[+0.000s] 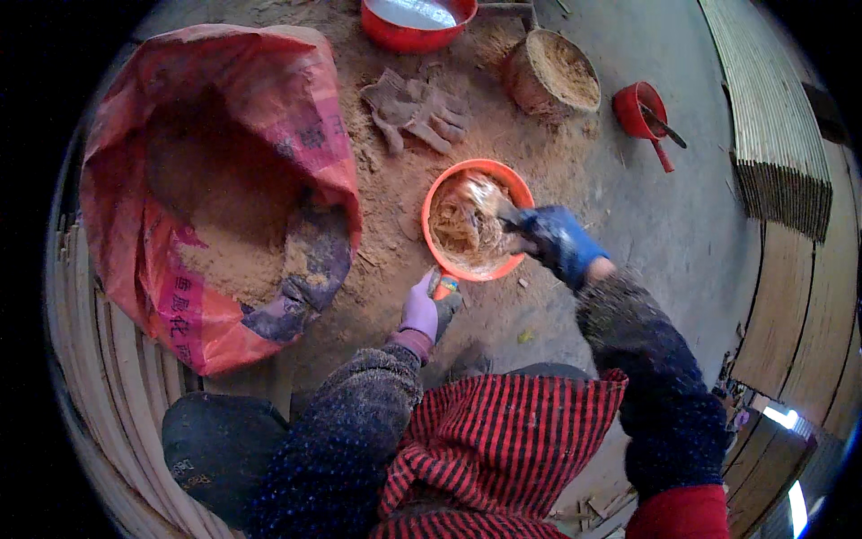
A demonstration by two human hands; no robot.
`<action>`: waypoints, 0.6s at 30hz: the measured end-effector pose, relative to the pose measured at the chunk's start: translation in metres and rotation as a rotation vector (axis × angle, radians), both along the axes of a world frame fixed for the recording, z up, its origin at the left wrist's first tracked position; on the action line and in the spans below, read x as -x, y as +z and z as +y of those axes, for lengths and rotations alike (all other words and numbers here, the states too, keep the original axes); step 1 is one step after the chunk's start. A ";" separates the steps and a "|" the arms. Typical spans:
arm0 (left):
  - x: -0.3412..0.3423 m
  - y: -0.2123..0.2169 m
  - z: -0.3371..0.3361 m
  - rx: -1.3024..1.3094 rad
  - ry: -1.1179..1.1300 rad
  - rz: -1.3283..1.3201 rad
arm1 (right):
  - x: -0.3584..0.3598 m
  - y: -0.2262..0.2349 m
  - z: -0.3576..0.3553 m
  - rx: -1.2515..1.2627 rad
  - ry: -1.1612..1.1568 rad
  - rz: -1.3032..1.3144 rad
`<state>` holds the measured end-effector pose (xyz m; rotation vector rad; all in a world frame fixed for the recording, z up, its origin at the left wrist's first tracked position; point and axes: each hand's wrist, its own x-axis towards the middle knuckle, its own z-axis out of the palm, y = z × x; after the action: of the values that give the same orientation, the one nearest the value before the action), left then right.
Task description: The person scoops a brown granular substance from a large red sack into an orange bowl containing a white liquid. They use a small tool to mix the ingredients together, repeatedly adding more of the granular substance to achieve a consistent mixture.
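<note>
A round orange dipper (523,187) sits low over the dusty floor in front of me. Inside it is a lumpy tan mix (458,229) with wet white streaks, like sawdust with white paste. My left hand (424,310), in a purple and grey glove, is closed around the dipper's orange handle (445,286). My right hand (564,244), in a blue glove with dark fingers, is closed at the dipper's right rim. It grips a flat-bladed scraper (508,214), its blade in the mix; motion blur hides the scraper's exact shape.
At left stands a big red sack (211,346) holding sawdust (229,265). Beyond the dipper lie worn gloves (417,108), a red basin (382,36) of white liquid and a sawdust-filled pot (528,88). A small red dipper (628,119), stacked strips (781,117) and boards (774,310) are at right.
</note>
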<state>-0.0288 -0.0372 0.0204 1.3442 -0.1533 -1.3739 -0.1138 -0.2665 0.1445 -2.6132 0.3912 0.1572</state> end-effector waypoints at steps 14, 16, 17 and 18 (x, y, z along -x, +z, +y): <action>0.002 0.002 -0.004 -0.030 -0.058 -0.036 | -0.023 0.023 -0.015 0.488 -0.199 0.539; 0.009 -0.013 -0.006 -0.042 0.055 0.141 | -0.025 -0.024 0.013 0.553 -0.251 0.340; 0.010 -0.013 -0.004 -0.051 0.066 0.133 | -0.021 -0.032 0.025 0.524 -0.166 0.361; 0.006 -0.013 -0.008 -0.045 0.080 0.117 | -0.018 -0.036 0.038 0.496 -0.082 0.379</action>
<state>-0.0353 -0.0451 0.0074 1.2891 0.0096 -1.3916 -0.0956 -0.2284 0.1087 -3.0440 0.7480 0.6015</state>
